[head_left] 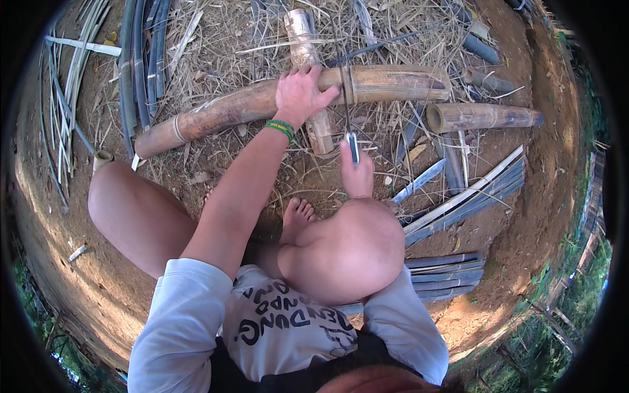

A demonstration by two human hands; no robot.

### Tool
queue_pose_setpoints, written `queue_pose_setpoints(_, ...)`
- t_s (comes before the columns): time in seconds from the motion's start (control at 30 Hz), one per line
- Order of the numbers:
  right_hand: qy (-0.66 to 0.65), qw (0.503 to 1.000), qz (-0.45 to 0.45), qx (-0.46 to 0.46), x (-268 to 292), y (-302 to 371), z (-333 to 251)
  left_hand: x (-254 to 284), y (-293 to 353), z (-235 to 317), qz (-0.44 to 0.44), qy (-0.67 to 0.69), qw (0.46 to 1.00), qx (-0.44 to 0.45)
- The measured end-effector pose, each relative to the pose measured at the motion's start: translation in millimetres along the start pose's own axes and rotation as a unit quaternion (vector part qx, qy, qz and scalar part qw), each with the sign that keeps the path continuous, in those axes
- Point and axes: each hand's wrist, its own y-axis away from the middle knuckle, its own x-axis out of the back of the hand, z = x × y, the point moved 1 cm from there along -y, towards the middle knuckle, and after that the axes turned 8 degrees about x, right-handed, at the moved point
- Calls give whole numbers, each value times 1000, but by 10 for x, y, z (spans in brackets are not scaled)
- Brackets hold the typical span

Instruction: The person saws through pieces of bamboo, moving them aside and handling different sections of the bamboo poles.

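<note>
A thick brown bamboo pole (229, 108) lies crosswise in front of me. It rests over a short wooden piece (320, 136) that points away from me. My left hand (301, 93) grips the pole from above, near where the two cross, with its thumb out to the right. Just right of that thumb, the thin long blade of a saw (348, 105) stands across the pole near a joint. My right hand (358, 173), low and close to my right knee, is closed round the saw's handle (353, 147). How deep the blade sits is unclear.
Beyond the pole, dry straw and shavings (223, 46) cover the soil. A shorter bamboo tube (485, 116) lies to the right. Split bamboo strips (468, 196) are heaped at my right, with more long strips (141, 62) at far left. My bare foot (298, 213) is close by.
</note>
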Motion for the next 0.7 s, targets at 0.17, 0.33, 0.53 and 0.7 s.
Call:
queue_pose_setpoints(0.17,18,998,35,-58,101,621,202,-42,61,37,2,3,1000,-5)
queue_pose_setpoints(0.33,36,999,21,17,-15,-162,3,-47,-56,-43,-32,15,999,-11)
queue_pose_setpoints(0.53,39,999,26,28,-28,-390,-169,151,-132,-50,-100,-122,987,-39)
queue_pose_setpoints(0.7,20,1000,8,-10,39,-50,-107,87,-29,-73,-75,-117,989,-45)
